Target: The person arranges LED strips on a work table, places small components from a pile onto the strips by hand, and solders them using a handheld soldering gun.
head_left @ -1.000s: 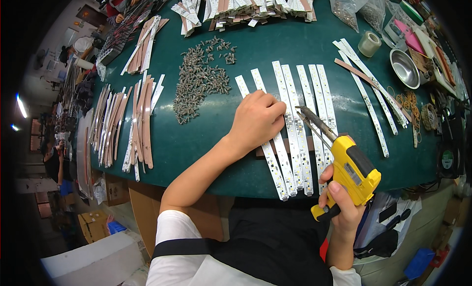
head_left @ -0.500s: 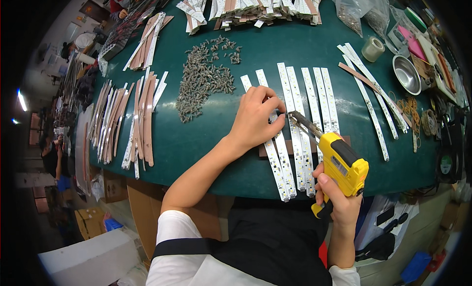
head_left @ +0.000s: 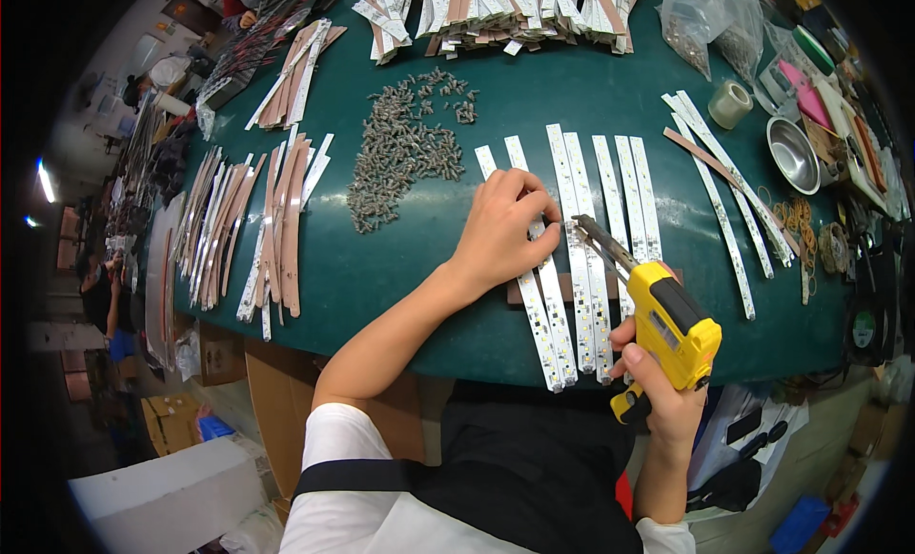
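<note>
Several white LED strips lie side by side in front of me, across a dark brown bar. My left hand rests over the left strips, thumb and index finger pinched together. Whatever is between those fingertips is too small to make out. A yellow and black soldering gun is in my right hand, fingers wrapped round its grip. Its dark metal tip points up and left and reaches the middle strips, close to my left fingertips. Contact between tip and strip cannot be judged.
A spread of small metal-legged components lies beyond my left forearm. Strip bundles lie left, loose strips right, and a large strip pile at the back. A tape roll and metal bowl stand on the right.
The whole view has shifted slightly. My left hand stays pinched over the strips, and the soldering gun's tip remains beside it, only a touch further right.
</note>
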A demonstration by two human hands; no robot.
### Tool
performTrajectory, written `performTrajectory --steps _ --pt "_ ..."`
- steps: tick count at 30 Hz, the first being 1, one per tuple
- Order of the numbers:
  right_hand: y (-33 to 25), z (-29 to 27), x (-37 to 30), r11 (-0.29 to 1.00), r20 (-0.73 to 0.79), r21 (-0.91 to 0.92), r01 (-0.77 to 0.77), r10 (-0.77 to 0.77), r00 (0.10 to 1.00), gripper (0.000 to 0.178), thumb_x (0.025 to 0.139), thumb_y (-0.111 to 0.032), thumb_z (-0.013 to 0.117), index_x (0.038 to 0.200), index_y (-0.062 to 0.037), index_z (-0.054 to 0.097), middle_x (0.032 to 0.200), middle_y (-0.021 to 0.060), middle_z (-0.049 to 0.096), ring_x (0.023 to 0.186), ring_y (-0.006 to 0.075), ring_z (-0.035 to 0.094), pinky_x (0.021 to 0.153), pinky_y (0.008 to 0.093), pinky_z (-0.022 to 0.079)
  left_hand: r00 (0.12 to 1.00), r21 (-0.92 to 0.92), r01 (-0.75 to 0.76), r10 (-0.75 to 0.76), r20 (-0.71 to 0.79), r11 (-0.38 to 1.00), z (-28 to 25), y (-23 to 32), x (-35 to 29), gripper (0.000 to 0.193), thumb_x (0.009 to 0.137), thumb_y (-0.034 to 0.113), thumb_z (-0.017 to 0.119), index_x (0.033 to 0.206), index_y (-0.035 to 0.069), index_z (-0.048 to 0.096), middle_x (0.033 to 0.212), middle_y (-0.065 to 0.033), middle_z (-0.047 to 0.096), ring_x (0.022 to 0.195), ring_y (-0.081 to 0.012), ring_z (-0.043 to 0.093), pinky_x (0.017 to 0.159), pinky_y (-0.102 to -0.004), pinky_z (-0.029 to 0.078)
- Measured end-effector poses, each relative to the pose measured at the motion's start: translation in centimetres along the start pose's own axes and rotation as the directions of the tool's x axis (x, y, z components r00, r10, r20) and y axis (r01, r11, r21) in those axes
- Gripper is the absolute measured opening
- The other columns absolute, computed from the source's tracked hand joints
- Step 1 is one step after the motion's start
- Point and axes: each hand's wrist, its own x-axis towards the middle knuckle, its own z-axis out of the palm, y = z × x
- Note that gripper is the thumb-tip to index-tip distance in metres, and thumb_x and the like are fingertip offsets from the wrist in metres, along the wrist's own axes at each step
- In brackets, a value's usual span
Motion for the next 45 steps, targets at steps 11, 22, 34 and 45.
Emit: performTrajectory --steps 11,22,34,45 --pt "-0.8 -0.1 0.1 0.99 0.003 0.011 -0.14 0.14 0.99 0.059 0.081 0.002 0.064 0.136 0.0024 0.041 0.086 0.011 0.061 0.057 0.0103 0.054 0.048 0.022 0.047 1.0 -0.025 -0.016 0.016 -0.022 1.0 0.2 -0.2 0.0 0.011 0.07 0.01 0.07 0.08 0.008 0.066 0.094 -0.0057 0.055 0.089 -0.0233 0.051 0.078 -0.0358 0.041" --pt "-0.4 -1.5 -1.0 0.993 -0.091 0.103 0.064 -0.055 0.994 0.054 0.082 -0.003 0.061 0.132 0.0031 0.043 0.093 0.0154 0.058 0.077 0.0163 0.058 0.051 0.0225 0.05 0.999 -0.039 -0.019 0.017 -0.039 0.999 0.0 -0.3 -0.2 0.01 0.071 0.012 0.07 0.08 0.009 0.066 0.094 -0.0055 0.055 0.089 -0.0235 0.052 0.08 -0.0362 0.041" --pt "-0.7 -3.4 -1.5 0.985 -0.158 0.114 0.13 -0.111 0.981 0.051 0.081 -0.003 0.061 0.129 0.0025 0.045 0.093 0.016 0.057 0.078 0.0165 0.057 0.049 0.022 0.05 0.98 0.335 0.188 -0.197 -0.007 0.923 -8.6 -4.3 -0.2 0.007 0.079 0.008 0.062 0.085 0.007 0.064 0.084 -0.0079 0.06 0.084 -0.026 0.059 0.076 -0.0366 0.047" --pt "-0.4 -2.9 -1.5 0.982 -0.143 0.133 0.133 -0.114 0.983 0.054 0.081 -0.003 0.062 0.131 0.0018 0.043 0.093 0.0157 0.057 0.077 0.016 0.057 0.05 0.0222 0.05 0.961 0.36 0.262 -0.275 -0.015 0.896 -9.3 -7.1 -0.7 0.009 0.078 0.007 0.062 0.088 0.005 0.062 0.087 -0.0071 0.06 0.086 -0.0223 0.06 0.075 -0.0353 0.049"
